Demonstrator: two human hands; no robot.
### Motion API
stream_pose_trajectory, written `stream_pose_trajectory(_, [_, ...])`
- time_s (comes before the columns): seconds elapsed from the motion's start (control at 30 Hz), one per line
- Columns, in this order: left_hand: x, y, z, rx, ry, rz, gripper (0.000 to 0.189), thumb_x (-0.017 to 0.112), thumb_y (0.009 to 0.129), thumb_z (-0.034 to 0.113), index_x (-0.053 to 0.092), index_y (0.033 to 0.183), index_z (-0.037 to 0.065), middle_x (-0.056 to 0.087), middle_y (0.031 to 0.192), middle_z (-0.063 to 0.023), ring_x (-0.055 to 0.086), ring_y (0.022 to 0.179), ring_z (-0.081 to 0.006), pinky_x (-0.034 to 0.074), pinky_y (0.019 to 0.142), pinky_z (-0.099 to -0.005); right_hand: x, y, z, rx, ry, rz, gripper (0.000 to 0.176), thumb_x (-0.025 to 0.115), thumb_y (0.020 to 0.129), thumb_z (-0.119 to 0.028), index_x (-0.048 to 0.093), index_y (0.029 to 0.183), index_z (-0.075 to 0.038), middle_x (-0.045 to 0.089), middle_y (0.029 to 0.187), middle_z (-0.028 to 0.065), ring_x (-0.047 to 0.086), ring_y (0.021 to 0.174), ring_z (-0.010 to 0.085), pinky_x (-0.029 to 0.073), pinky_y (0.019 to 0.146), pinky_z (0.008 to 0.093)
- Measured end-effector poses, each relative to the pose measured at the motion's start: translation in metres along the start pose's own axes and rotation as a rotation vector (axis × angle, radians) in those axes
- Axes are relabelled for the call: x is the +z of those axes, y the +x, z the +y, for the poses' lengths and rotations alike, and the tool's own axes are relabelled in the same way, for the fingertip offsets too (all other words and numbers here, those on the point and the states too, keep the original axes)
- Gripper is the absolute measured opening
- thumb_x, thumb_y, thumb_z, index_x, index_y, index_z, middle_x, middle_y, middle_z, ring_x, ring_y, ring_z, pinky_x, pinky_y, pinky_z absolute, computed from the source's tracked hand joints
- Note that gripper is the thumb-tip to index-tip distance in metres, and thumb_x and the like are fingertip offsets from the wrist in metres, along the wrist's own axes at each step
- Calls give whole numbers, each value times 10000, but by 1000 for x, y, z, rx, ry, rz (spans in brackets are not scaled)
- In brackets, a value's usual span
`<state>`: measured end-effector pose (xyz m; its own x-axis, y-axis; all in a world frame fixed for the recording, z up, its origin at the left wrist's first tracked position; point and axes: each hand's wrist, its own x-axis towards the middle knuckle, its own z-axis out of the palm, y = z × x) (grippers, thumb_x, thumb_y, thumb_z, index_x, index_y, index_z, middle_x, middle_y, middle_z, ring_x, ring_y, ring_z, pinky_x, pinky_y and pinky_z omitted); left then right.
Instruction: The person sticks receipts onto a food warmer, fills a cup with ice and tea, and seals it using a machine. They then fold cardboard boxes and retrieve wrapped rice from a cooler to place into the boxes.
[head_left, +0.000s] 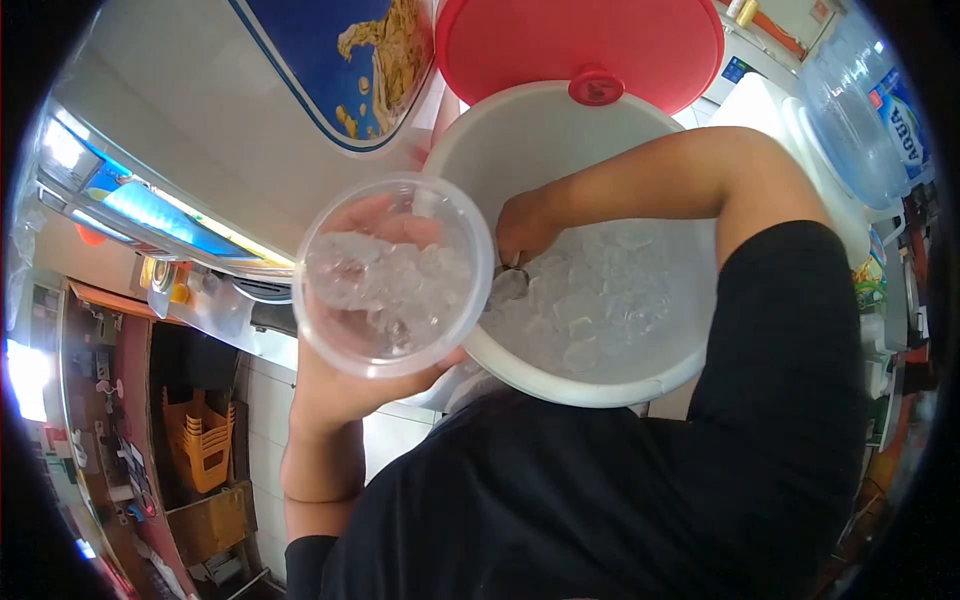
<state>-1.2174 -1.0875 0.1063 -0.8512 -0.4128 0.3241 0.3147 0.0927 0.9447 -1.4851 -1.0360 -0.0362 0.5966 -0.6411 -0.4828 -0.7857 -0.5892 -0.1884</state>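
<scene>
My left hand (350, 388) is wrapped round a clear plastic tub (462, 325) and holds it up with its mouth toward me. Ice pieces (385, 285) lie inside the tub, and some fingers show through its wall. Down in a large white bucket (560, 388), my right hand (526, 228) is closed in a fist round the end of a small scoop-like thing (510, 284) with a shiny rim. Its lower part sits among the ice cubes (610, 295) and is partly hidden behind the tub's edge.
A red lid (580, 45) leans open behind the bucket. At the left stands a large white cabinet (190, 130) with a blue picture panel. A big water bottle (860, 115) is at the upper right. Orange baskets (200, 440) sit on a shelf lower left.
</scene>
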Motion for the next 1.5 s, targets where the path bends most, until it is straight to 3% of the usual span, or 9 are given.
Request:
stream_pose_trajectory(0.1, [-8,-6,0,50,-14,16,964,887,530,174,353,1318,20,563,1154,-135,560,1070,-222,462,899,-351,-15,-38,-12,49,202,32,229,610,814,-215,668,1027,-154,671,891,98,613,801,319,477,715,409])
stream_pose_trajectory(0.3, [-11,-10,3,15,-51,35,945,877,551,175,352,1319,15,560,1159,-133,549,1084,-222,457,905,-352,-24,-112,-61,267,691,310,285,649,812,-185,664,1084,-105,685,890,88,621,770,219,467,678,335])
stream_pose_trajectory(0.6, [9,3,-2,13,-7,-14,883,838,632,158,331,1337,-4,533,1175,-141,525,1100,-200,424,932,-337,-55,-183,-109,648,1357,268,211,681,831,-154,689,973,0,553,673,-59,440,586,33,346,499,209])
stream_pose_trajectory(0.7, [23,8,-4,-23,-3,-10,855,824,659,175,336,1338,-7,520,1189,-166,518,1117,-215,422,941,-351,-83,-216,-128,738,1149,341,216,695,824,-204,696,932,-18,469,613,-75,351,523,21,260,446,198])
stream_pose_trajectory(0.9, [38,22,-23,102,279,-47,827,827,650,200,373,1307,-13,531,1183,-164,524,1109,-232,416,955,-353,-160,-270,-170,895,1040,496,240,689,814,-219,689,892,8,469,569,-57,346,456,15,236,387,189])
stream_pose_trajectory(1.03, [62,29,-24,206,283,-134,801,833,639,188,398,1284,-5,539,1181,-150,528,1106,-224,415,958,-343,-212,-241,-202,990,563,407,208,666,806,-201,685,856,0,504,576,-35,426,501,59,331,440,233])
stream_pose_trajectory(1.1, [70,35,-26,186,112,-158,767,838,632,166,416,1249,-5,547,1163,-140,529,1103,-223,414,960,-337,-231,-228,-209,1056,203,197,196,652,803,-198,685,830,-7,524,587,-25,469,544,86,378,502,259])
stream_pose_trajectory(1.23, [69,37,-22,174,72,-153,750,846,623,153,422,1219,-14,550,1158,-134,532,1102,-223,417,958,-336,-241,-236,-202,1253,431,150,204,680,794,-197,688,846,0,581,628,-5,499,577,105,402,555,271])
stream_pose_trajectory(1.5, [61,42,-33,210,190,-68,762,859,592,171,420,1182,-30,560,1120,-147,569,1047,-223,455,908,-319,-229,-244,-230,1234,321,353,226,698,787,-162,694,944,1,628,688,26,517,604,115,428,587,289])
